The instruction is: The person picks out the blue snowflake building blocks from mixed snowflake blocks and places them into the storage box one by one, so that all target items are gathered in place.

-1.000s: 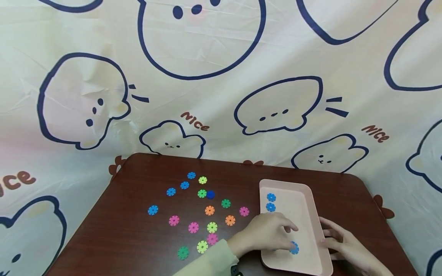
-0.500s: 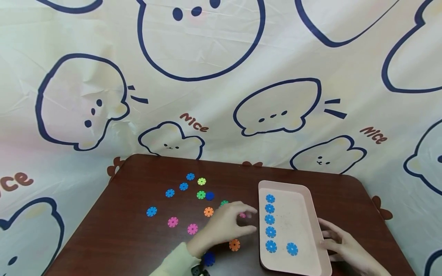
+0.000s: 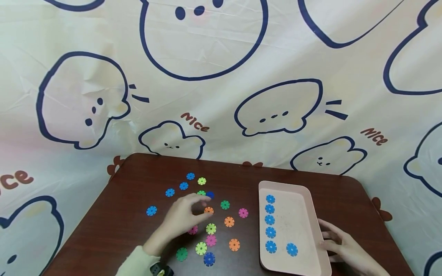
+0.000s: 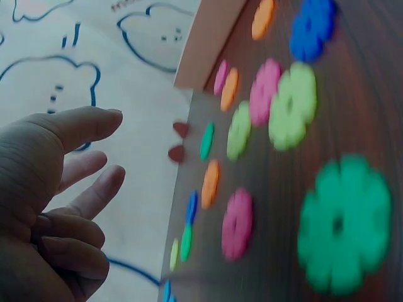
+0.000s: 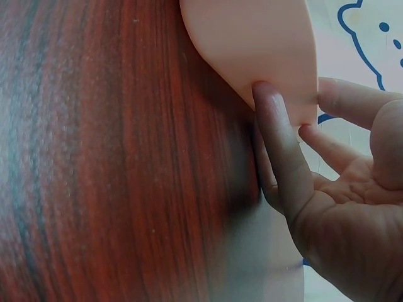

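My left hand hovers over the scattered plastic snowflake discs, thumb and forefinger apart with nothing between them. In the left wrist view the last fingers of that hand are bent in toward the palm. Close under its fingertips lie an orange disc and a dark blue disc; the hand partly covers a green one. The fingertips of my right hand rest against the outer side of the pink tray. Inside it, several blue discs form a column, with one blue disc apart.
More blue discs lie at the left and back of the brown table. Pink, orange, yellow-green and green discs spread between them and the tray. A patterned cloth hangs behind the table.
My left hand has left the tray and moved left over the loose discs, uncovering the blue column and the single blue disc. My right hand stays at the tray's side.
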Demonstrator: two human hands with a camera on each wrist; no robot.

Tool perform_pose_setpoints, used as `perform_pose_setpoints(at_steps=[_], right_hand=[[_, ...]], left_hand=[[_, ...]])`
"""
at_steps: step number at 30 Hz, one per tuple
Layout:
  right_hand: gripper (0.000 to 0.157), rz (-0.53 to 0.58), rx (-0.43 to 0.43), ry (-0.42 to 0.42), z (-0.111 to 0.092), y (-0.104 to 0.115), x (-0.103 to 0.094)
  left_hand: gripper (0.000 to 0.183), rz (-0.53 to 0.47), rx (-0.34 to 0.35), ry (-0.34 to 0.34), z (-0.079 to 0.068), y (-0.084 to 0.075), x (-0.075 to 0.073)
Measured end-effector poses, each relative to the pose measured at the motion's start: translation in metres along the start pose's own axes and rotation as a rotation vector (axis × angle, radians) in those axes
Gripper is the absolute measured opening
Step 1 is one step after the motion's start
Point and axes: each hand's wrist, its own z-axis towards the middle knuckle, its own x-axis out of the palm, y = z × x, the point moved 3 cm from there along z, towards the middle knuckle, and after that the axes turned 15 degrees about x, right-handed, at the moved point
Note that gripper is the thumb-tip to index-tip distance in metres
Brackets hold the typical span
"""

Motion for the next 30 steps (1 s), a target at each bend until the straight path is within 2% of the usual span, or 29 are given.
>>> perform_pose_setpoints(at_steps=[3, 9, 13, 19, 24, 30], right_hand=[[0.083, -0.001, -0.002, -0.006, 0.000, 0.000, 0.000], [0.084, 0.000, -0.005, -0.011, 0.000, 0.000, 0.001], [0.084, 0.004, -0.003, -0.008, 0.000, 0.000, 0.001], [0.084, 0.002, 0.002, -0.009, 0.000, 0.000, 0.001], [0.084, 0.005, 0.003, -0.009, 0.000, 0.001, 0.001], [0.084, -0.003, 0.011, -0.018, 0.000, 0.001, 0.001]], left_hand=[[0.039, 0.040, -0.058, -0.032, -0.008, 0.011, -0.014], [0.040, 0.117, -0.119, -0.067, -0.026, 0.032, -0.039], [0.042, 0.192, -0.156, -0.083, -0.038, 0.049, -0.054], [0.045, 0.246, -0.233, -0.081, -0.057, 0.073, -0.078], [0.052, 0.266, -0.280, -0.049, -0.072, 0.086, -0.087], [0.055, 0.289, -0.312, -0.015, -0.081, 0.096, -0.091]])
